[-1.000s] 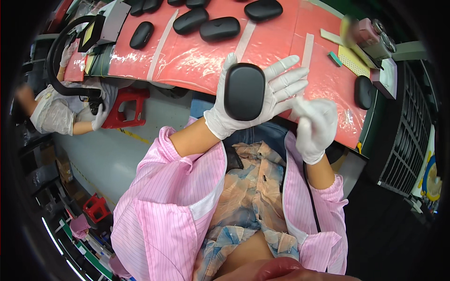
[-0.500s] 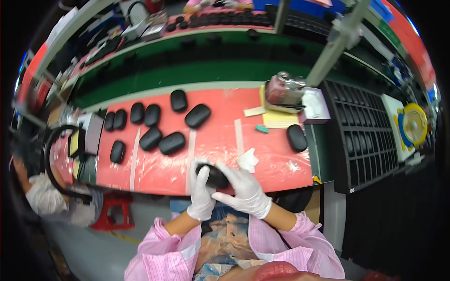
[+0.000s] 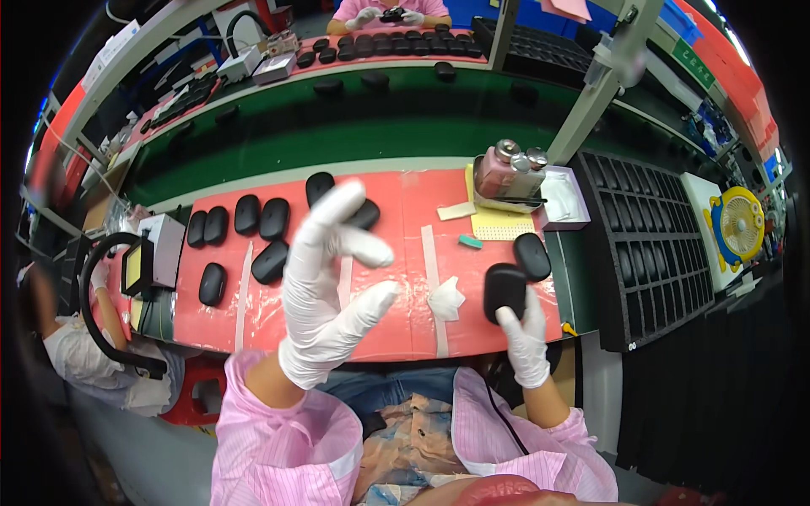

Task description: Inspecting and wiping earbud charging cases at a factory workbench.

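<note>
My right hand (image 3: 528, 341), in a white glove, grips a rounded black case (image 3: 504, 291) by its near end, thumb on top. It is low over the pink mat (image 3: 396, 329), close beside a second black case (image 3: 532, 256). My left hand (image 3: 329, 287), also gloved, hangs over the mat with fingers and thumb apart, holding nothing. Behind its fingertips a black case (image 3: 365, 216) is partly hidden, and another case (image 3: 320, 187) lies just beyond. Several more black cases (image 3: 274, 219) lie on the left part of the mat. A crumpled white wipe (image 3: 445, 299) rests between my hands.
Metal-capped bottles (image 3: 506, 173) stand in a tray at the back right, next to a box of white tissues (image 3: 563, 198). Farther right is a black compartment tray (image 3: 654, 244) holding cases, and a yellow fan (image 3: 742, 223). A green conveyor (image 3: 363, 122) runs behind; a co-worker (image 3: 392, 10) sits beyond it.
My hands have parted from around the case. My right hand has carried it right, beside another case; my left has opened and moved up and left over the cases.
</note>
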A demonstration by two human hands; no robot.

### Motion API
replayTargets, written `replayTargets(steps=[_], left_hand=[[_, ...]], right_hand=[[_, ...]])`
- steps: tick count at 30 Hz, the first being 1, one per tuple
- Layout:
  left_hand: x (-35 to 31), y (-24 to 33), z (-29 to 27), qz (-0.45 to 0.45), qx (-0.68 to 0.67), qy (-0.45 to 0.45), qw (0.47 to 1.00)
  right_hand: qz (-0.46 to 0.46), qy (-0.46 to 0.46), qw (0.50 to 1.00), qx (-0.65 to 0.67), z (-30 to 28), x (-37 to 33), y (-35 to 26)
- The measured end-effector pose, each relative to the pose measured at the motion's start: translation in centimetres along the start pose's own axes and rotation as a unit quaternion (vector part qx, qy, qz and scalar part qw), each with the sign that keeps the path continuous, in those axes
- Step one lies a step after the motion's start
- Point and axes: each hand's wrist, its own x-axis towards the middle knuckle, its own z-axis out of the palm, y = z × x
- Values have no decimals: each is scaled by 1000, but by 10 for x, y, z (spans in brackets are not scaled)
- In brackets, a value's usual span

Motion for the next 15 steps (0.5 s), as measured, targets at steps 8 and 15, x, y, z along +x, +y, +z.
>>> replayTargets(steps=[8,15], left_hand=[[21,92,3,20,239,188,952],[29,69,7,56,179,123,975]], right_hand=[[1,146,989,-23,-36,5,-4],[70,227,968,-77,-50,30,13]])
